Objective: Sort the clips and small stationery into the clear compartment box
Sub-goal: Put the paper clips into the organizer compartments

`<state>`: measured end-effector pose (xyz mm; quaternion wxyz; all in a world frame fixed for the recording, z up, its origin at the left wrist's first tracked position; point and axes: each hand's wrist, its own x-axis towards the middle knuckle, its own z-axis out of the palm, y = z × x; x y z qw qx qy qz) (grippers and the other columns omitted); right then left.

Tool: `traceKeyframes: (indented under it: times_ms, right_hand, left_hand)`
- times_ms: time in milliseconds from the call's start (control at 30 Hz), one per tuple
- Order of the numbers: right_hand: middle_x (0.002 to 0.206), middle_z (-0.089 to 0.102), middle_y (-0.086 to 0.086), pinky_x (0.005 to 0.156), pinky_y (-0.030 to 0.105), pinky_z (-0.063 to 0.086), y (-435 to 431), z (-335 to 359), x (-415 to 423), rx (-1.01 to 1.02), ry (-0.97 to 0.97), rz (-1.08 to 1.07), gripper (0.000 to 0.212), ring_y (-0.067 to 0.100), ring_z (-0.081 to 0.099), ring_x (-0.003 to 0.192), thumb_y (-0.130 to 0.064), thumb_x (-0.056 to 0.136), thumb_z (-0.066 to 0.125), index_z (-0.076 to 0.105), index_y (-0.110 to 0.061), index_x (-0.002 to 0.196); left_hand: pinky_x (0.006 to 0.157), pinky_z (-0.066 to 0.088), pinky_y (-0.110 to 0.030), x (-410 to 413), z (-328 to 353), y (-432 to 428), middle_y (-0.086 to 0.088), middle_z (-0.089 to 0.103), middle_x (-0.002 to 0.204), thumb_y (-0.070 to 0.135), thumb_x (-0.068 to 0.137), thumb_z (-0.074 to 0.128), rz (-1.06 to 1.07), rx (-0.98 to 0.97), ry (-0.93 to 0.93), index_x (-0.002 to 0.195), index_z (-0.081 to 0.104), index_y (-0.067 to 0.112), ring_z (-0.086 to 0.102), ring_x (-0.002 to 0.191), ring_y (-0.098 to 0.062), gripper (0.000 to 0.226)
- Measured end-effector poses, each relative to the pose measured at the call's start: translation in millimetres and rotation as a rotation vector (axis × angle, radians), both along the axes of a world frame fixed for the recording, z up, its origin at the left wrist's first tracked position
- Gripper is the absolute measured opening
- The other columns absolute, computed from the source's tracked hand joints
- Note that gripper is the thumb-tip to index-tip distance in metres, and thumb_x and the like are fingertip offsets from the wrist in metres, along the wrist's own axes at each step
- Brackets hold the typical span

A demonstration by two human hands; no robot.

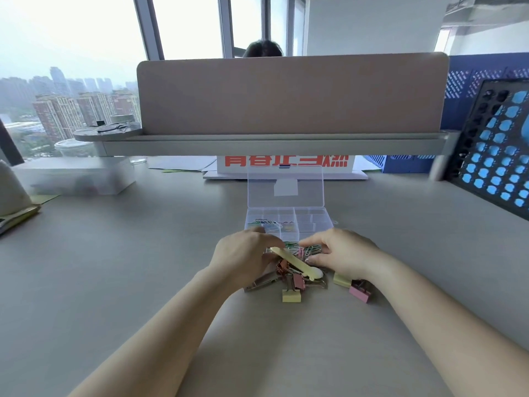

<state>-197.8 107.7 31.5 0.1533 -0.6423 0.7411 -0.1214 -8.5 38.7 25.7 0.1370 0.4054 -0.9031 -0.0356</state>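
Observation:
A clear compartment box (315, 217) stands on the desk with its lid (286, 179) up; a few coloured paper clips lie in its left compartments. In front of it is a heap of coloured paper clips (303, 250) and pink and yellow binder clips (291, 296). A long pale yellow stick-shaped item (294, 263) lies across the heap. My left hand (243, 257) rests on the heap's left side, fingers curled at the stick's far end. My right hand (343, 252) reaches into the paper clips from the right, fingertips pinched low among them.
A beige divider screen with a grey shelf (272, 143) spans the back; a person's head shows behind it. A frosted plastic case (77, 179) sits at the left, a black perforated rack (498, 156) at the right, a white box with red print (286, 164) behind the lid.

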Motion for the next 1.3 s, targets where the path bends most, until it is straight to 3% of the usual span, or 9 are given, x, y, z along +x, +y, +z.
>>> traceKeyframes:
  times_ms: [300, 467, 600, 800, 900, 933, 1033, 1200, 1300]
  right_hand:
    - [0.092, 0.064, -0.017, 0.080, 0.026, 0.047, 1.0, -0.6, -4.0, -0.092, -0.015, -0.086, 0.014, 0.009, 0.059, 0.096, -0.038, 0.083, 0.066, 0.070, -0.040, 0.097]
    - [0.116, 0.066, -0.012, 0.093, 0.035, 0.048, 2.1, -2.1, -7.9, -0.073, -0.049, -0.087, 0.023, 0.012, 0.059, 0.111, -0.042, 0.085, 0.062, 0.066, -0.040, 0.107]
    - [0.124, 0.061, -0.006, 0.097, 0.037, 0.046, 3.8, 4.2, -14.7, -0.031, -0.069, -0.088, 0.039, 0.015, 0.056, 0.117, -0.045, 0.081, 0.067, 0.060, -0.040, 0.119]
    - [0.125, 0.062, -0.015, 0.097, 0.036, 0.047, 2.3, 2.2, -22.3, -0.002, -0.065, -0.098, 0.036, 0.011, 0.058, 0.113, -0.036, 0.080, 0.071, 0.064, -0.039, 0.115]
    - [0.094, 0.062, -0.020, 0.082, 0.028, 0.048, 3.0, 2.4, -23.1, -0.025, -0.076, -0.099, 0.030, 0.006, 0.058, 0.085, -0.034, 0.080, 0.072, 0.068, -0.040, 0.109]
    - [0.093, 0.062, -0.018, 0.081, 0.029, 0.048, 3.6, 3.2, -23.4, -0.027, -0.087, -0.102, 0.031, 0.006, 0.059, 0.084, -0.034, 0.079, 0.073, 0.068, -0.040, 0.109]
    - [0.120, 0.063, -0.008, 0.094, 0.034, 0.048, 4.2, 3.3, -25.2, -0.018, -0.117, -0.097, 0.040, 0.012, 0.059, 0.107, -0.034, 0.078, 0.075, 0.064, -0.039, 0.116]
    - [0.128, 0.061, -0.009, 0.098, 0.031, 0.046, 2.2, 2.3, -22.2, 0.015, -0.125, -0.054, 0.040, 0.011, 0.058, 0.113, -0.034, 0.081, 0.072, 0.062, -0.036, 0.120]
    - [0.099, 0.065, -0.015, 0.076, 0.024, 0.047, 1.8, 2.7, -17.9, -0.003, -0.095, -0.049, 0.032, 0.002, 0.056, 0.086, -0.034, 0.083, 0.069, 0.065, -0.037, 0.114]
  left_hand:
    - [0.061, 0.034, -0.023, 13.2, 4.5, 2.4, 0.015, 0.046, 0.090, 0.043, 0.092, 0.051, -0.078, -0.020, -0.016, 0.114, 0.061, 0.047, 0.050, 0.082, -0.011, 0.024]
    - [0.060, 0.040, -0.024, 28.2, 11.5, -1.4, 0.016, 0.049, 0.086, 0.026, 0.088, 0.053, -0.111, 0.128, -0.060, 0.109, 0.061, 0.050, 0.049, 0.076, -0.005, 0.033]
    - [0.055, 0.033, -0.022, 24.1, 11.9, -3.0, 0.021, 0.047, 0.077, 0.026, 0.088, 0.052, -0.024, 0.171, 0.074, 0.102, 0.065, 0.043, 0.045, 0.066, 0.001, 0.026]
    - [0.070, 0.047, -0.025, -2.4, 4.0, -3.2, 0.013, 0.065, 0.107, 0.044, 0.088, 0.056, 0.120, 0.178, 0.155, 0.100, 0.068, 0.040, 0.058, 0.096, -0.012, 0.018]
    - [0.066, 0.044, -0.023, -10.3, 3.1, -1.6, 0.014, 0.065, 0.109, 0.049, 0.086, 0.059, 0.097, 0.173, 0.086, 0.101, 0.069, 0.039, 0.059, 0.096, -0.012, 0.021]
    - [0.064, 0.042, -0.023, -10.2, 3.1, -1.3, 0.015, 0.065, 0.109, 0.050, 0.084, 0.060, 0.088, 0.178, 0.069, 0.102, 0.069, 0.040, 0.059, 0.094, -0.012, 0.022]
    - [0.068, 0.043, -0.024, -6.4, 2.8, -0.9, 0.014, 0.063, 0.112, 0.052, 0.080, 0.064, 0.084, 0.187, 0.054, 0.107, 0.066, 0.042, 0.059, 0.098, -0.011, 0.029]
    - [0.072, 0.043, -0.024, -8.3, 2.4, 0.2, 0.015, 0.061, 0.121, 0.056, 0.078, 0.064, 0.098, 0.168, 0.052, 0.112, 0.064, 0.041, 0.058, 0.109, -0.010, 0.038]
    - [0.066, 0.040, -0.023, -12.0, 2.9, 2.3, 0.015, 0.063, 0.118, 0.057, 0.078, 0.063, 0.100, 0.169, 0.036, 0.107, 0.067, 0.040, 0.060, 0.101, -0.012, 0.034]
